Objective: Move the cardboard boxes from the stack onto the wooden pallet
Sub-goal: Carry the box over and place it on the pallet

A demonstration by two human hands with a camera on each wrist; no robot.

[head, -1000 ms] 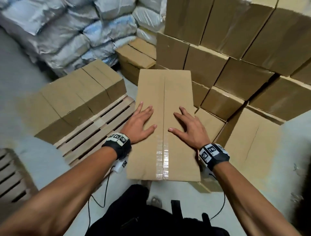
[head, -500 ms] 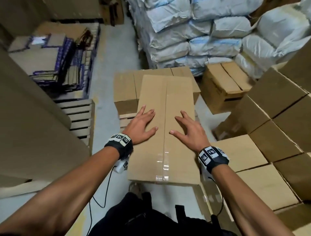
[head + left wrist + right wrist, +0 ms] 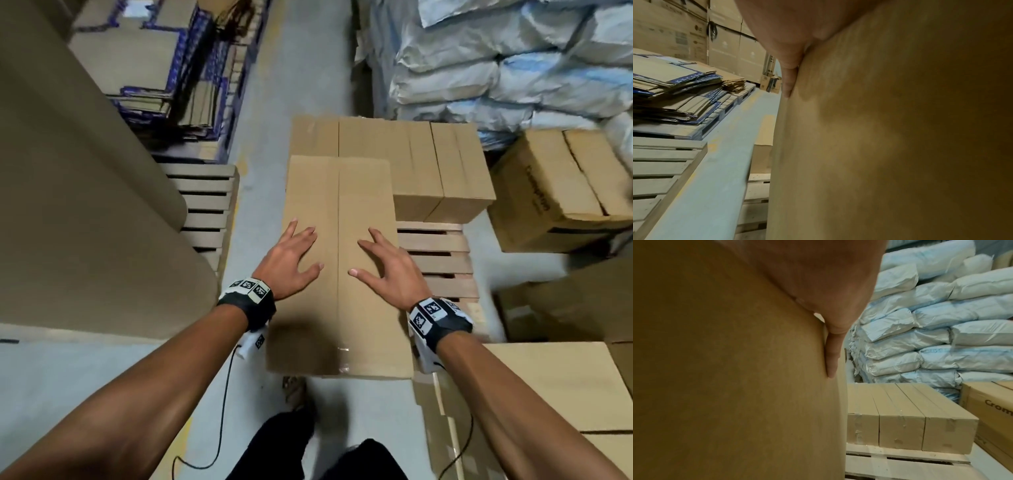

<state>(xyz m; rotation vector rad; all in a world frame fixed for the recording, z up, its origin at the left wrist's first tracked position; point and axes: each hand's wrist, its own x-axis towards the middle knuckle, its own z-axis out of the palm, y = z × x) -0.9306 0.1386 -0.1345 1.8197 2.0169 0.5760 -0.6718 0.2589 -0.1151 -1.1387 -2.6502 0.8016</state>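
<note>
1. Flattened cartons lie stacked on a pallet at far left, beside the grey floor.
2. Left hand: fingers spread wide and straight, pressed flat against the left side of the carried box; the left wrist view shows one finger lying along the cardboard.
3. The carried box is held between both palms above the near left part of the wooden pallet.
4. Right hand: fingers likewise spread, flat against the box's right side.
5. Three boxes sit side by side on the pallet's far end.
6. Pale sacks are piled behind; a printed carton stands at right.
</note>
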